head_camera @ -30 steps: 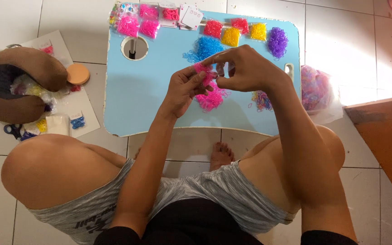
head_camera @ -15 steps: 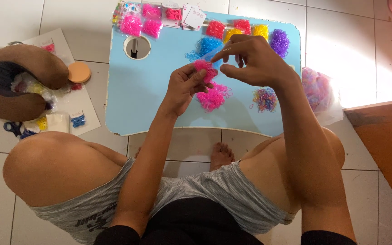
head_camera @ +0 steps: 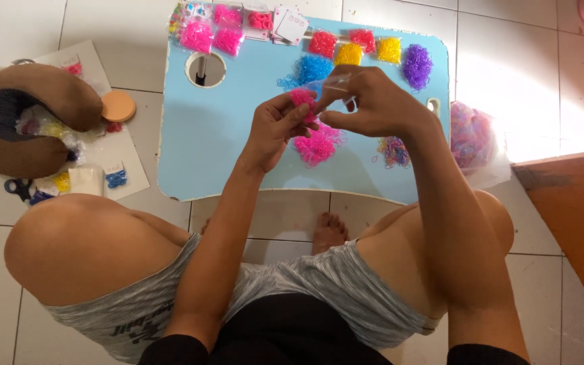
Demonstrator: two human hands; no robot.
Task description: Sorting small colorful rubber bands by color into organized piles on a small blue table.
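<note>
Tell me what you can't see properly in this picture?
- Left hand: its fingertips cover most of the pink bands they pinch; no count possible.
- Right hand: the clear little bag it holds is see-through and blurred, so its opening is unclear.
- Neck pillow: it hides part of the packets behind it.
- Small cards on the blue table: too small to make out.

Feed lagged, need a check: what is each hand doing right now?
Left hand: shut on pink bands.
Right hand: shut on a clear bag.
</note>
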